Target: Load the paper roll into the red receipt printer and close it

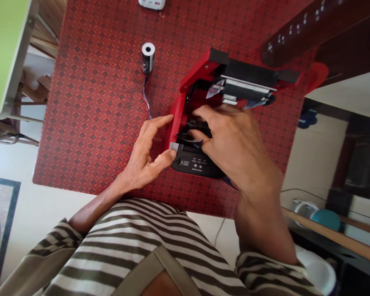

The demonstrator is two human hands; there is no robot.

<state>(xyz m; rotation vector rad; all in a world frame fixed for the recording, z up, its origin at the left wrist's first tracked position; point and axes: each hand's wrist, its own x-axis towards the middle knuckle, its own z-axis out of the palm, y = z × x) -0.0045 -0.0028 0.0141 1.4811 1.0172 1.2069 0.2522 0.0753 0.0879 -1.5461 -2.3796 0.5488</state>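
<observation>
A small red and black printer [200, 164], with its lid [249, 70] raised, stands near the table's front edge. My left hand [146, 154] braces it from the left side, the thumb pressing the grey tab at its front corner and the fingers against the red wall. Reaching into the open body is my right hand [231, 144], its thumb and fingers bent around a dark, curved, glossy piece [191, 139]. Most of that piece is hidden by the hand and the printer wall. Behind my left hand, a small paper roll [148, 59] with a dark outer wrap stands on end.
The red patterned table [95, 102] fills the middle. A thin twisted cord [146, 96] runs between the paper roll and my left hand. A white device [152, 4] is at the far edge. A dark brown cylinder [296, 35] lies at the back right.
</observation>
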